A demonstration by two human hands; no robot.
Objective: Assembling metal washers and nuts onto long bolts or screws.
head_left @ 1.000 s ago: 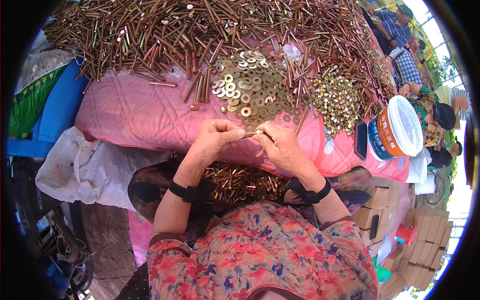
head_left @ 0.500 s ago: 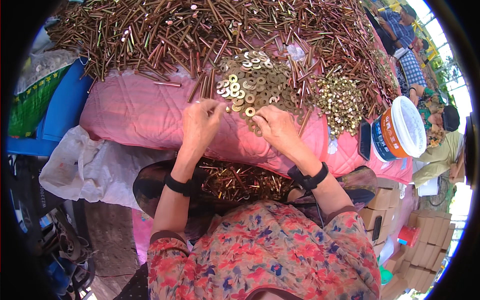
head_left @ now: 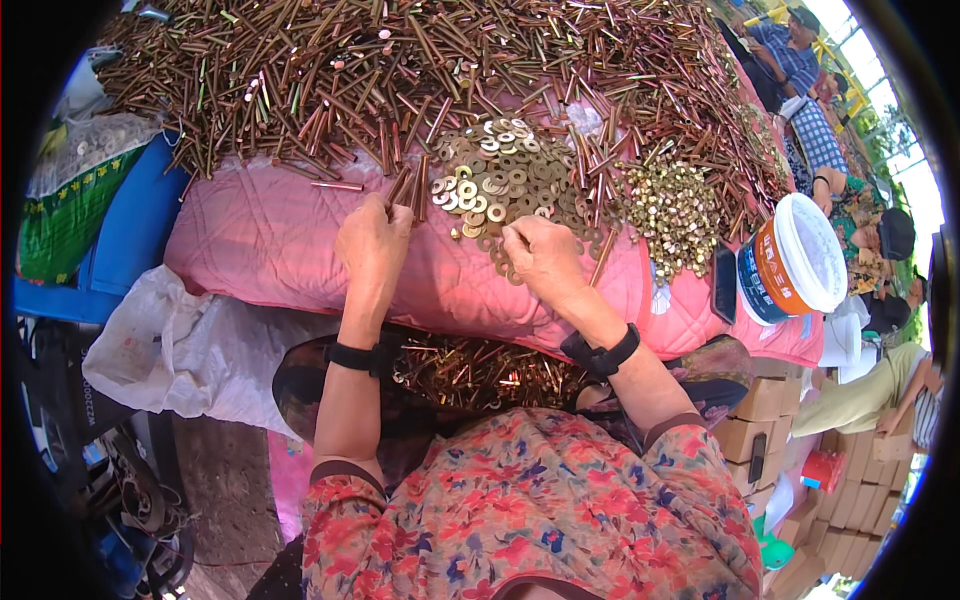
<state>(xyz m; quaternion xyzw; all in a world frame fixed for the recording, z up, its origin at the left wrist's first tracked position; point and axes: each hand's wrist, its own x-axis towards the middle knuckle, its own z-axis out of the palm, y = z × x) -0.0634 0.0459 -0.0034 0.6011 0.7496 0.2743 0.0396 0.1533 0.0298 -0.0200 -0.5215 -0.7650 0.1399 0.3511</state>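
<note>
On pink quilt (head_left: 270, 240): left hand (head_left: 372, 240) curled, fingertips closing on long bolts (head_left: 405, 190) at edge of bolt heap. Right hand (head_left: 540, 255) half-closed, fingertips pinching into washers (head_left: 500, 185); grip contents unclear. Nuts (head_left: 675, 210) just right, white bucket (head_left: 795, 260) beyond.

Shiny brass-coloured metal washers (head_left: 505, 180) on quilted pink cloth (head_left: 270, 240).

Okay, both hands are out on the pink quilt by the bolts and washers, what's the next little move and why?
Probably pinch up one piece with each hand. The left hand rests at the near ends of a few bolts on the pink quilt, and the right hand has its fingertips at the edge of the washer pile. Whether either hand grips anything yet is hidden, so closing the fingers and lifting looks like the likely step.
</note>
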